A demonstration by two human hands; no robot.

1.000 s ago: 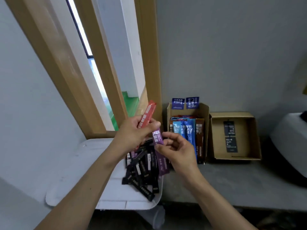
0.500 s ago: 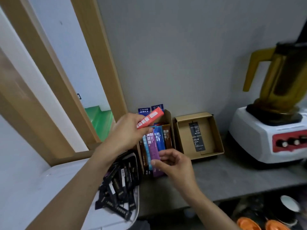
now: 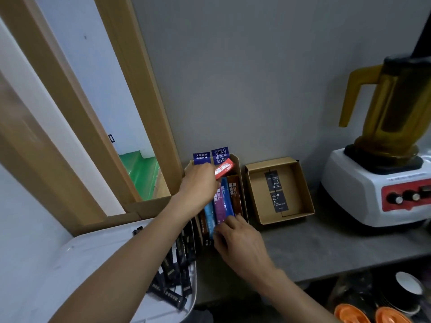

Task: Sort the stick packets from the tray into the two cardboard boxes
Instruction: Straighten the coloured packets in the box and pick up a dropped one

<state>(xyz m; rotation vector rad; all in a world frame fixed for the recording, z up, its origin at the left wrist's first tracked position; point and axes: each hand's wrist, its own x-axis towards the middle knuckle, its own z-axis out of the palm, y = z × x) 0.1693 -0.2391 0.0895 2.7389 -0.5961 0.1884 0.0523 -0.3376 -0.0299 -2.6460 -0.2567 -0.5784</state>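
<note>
Head view of the sorting station. The left hand (image 3: 202, 180) is raised over the far end of the left cardboard box (image 3: 238, 164), its grip clamped on a red stick packet (image 3: 224, 168) that is tilted, upper end toward the wall. The right hand (image 3: 240, 241) rests at the near end of the same box, fingertips on the lower end of a purple stick packet (image 3: 219, 207) lying among the packets already filed there; whether this grip is pinched on that packet or merely pressing on it cannot be told. Beside the purple packet lie blue packets (image 3: 226, 199) and a brown packet (image 3: 235, 193), all lengthwise in the box, with two dark blue labelled cards (image 3: 211, 156) standing at its far end. The right cardboard box (image 3: 300, 183), just beside the first, holds only black packets (image 3: 276, 191) laid flat. Both boxes sit on the grey desk (image 3: 326, 248) against the wall. At lower left, a white tray (image 3: 93, 264) carries a heap of black stick packets (image 3: 175, 276) along its right edge. A blender (image 3: 382, 173) with an amber jug stands at the right.
</note>
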